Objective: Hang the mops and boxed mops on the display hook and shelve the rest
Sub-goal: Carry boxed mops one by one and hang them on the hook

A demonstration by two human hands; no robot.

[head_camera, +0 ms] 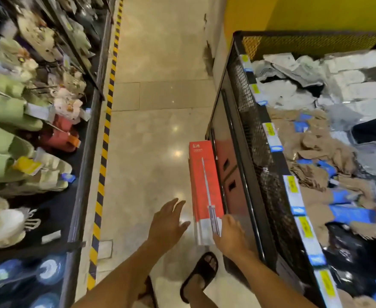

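Observation:
A long red and white mop box [206, 187] stands on the tiled floor, leaning against the side of a black mesh bin [247, 134]. My right hand [231, 236] is at the box's lower white end, fingers touching its edge; how firmly it holds is not clear. My left hand [168, 223] hovers open just left of the box, fingers spread, touching nothing.
The mesh bin on the right holds packed cloths and brown mop heads [329, 152] with yellow price tags along its rim. A shelf of slippers [15, 130] runs along the left, edged by yellow-black floor tape [104, 152]. My sandalled foot [201, 274] stands below the box.

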